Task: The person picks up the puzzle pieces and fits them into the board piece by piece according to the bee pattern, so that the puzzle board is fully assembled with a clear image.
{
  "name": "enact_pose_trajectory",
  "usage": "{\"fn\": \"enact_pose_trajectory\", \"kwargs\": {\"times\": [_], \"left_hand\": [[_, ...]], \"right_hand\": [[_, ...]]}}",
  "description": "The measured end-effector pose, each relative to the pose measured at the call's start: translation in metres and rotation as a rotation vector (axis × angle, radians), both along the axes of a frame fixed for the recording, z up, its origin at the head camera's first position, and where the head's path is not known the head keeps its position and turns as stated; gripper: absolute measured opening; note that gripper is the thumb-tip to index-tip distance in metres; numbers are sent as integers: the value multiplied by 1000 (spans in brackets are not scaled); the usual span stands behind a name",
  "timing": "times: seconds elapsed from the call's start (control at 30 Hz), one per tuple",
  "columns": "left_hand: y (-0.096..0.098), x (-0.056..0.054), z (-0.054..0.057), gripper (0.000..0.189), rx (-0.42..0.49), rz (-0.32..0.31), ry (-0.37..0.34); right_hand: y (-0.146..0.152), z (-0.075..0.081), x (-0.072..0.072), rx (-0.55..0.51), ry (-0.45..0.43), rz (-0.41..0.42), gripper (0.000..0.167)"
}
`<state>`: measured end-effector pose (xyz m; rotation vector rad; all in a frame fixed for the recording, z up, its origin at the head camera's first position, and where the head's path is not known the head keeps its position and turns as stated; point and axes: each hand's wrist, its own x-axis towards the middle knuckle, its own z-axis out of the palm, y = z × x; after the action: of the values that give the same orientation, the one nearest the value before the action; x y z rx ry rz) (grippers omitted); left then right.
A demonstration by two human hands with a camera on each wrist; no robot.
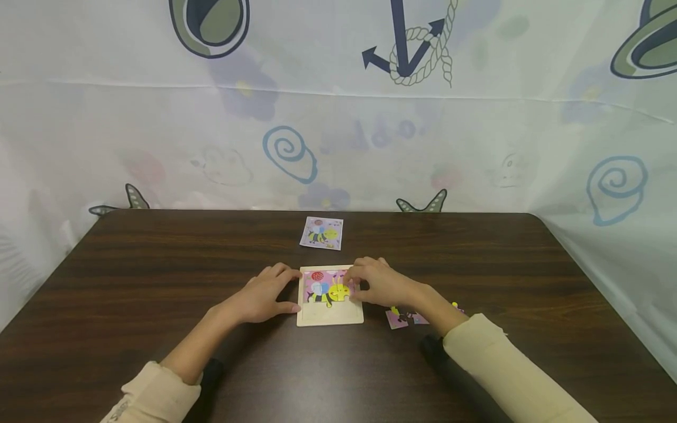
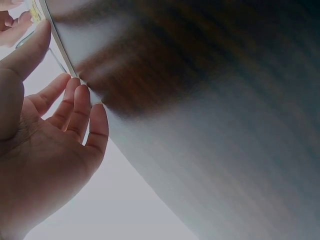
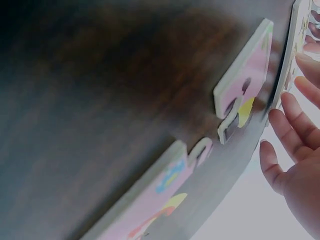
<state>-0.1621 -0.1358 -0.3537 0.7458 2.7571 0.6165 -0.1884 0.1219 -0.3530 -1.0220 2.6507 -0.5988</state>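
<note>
A light wooden puzzle tray [image 1: 330, 316] lies on the table, its upper part filled with bee-picture pieces and its lower strip bare wood. Spread along the tray's left edge, my left hand [image 1: 267, 295] touches the rim with thumb and forefinger. My right hand [image 1: 382, 283] is over the tray's right side, thumb and forefinger bent around a puzzle piece [image 1: 351, 284] there and partly hiding it. In the left wrist view the left hand [image 2: 55, 130] has its fingers extended at the rim. The right wrist view shows the right hand [image 3: 300, 135] with its fingertips at the tray edge.
Loose puzzle pieces [image 1: 396, 319] lie by my right forearm, partly hidden under it; the right wrist view shows a pink piece [image 3: 252, 70] close up. Behind the tray is a bee picture card [image 1: 321, 233]. The dark wooden table [image 1: 158, 252] ends at a printed curtain [image 1: 338, 117].
</note>
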Motion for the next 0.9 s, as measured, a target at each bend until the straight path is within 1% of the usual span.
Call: {"fn": "enact_pose_trajectory", "kwargs": {"times": [0.17, 0.57, 0.9], "left_hand": [[0, -1, -1, 61, -1, -3, -1], [-1, -2, -2, 60, 1, -21, 5], [0, -2, -3, 60, -2, -6, -3]], "right_hand": [[1, 1, -1, 6, -6, 18, 24], [1, 0, -1, 18, -16, 18, 25], [2, -1, -1, -8, -19, 40, 20]]}}
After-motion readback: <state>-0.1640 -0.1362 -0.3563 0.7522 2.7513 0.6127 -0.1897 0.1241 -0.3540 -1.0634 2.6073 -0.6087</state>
